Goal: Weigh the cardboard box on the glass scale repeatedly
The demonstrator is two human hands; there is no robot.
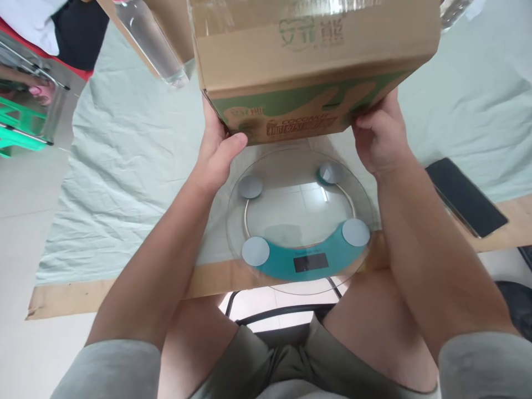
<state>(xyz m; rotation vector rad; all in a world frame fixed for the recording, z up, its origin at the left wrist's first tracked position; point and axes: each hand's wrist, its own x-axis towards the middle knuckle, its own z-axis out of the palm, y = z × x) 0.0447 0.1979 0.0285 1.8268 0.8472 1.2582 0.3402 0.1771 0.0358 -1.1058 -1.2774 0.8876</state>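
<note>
Between my two hands I hold a taped cardboard box with green and red print, its near face tilted toward me. My left hand grips its lower left corner, thumb on the front and the other fingers hidden beneath. On the lower right corner my right hand is closed in the same way. Just below and nearer to me lies a round glass bathroom scale with a teal panel and a dark display. Its near rim reaches past the table edge. The box appears raised above the scale's far side; its underside is hidden.
A pale green cloth covers the table, whose wooden edge shows in front. A clear plastic bottle lies at the upper left. Right of my forearm is a black phone. A green stool stands on the floor at left.
</note>
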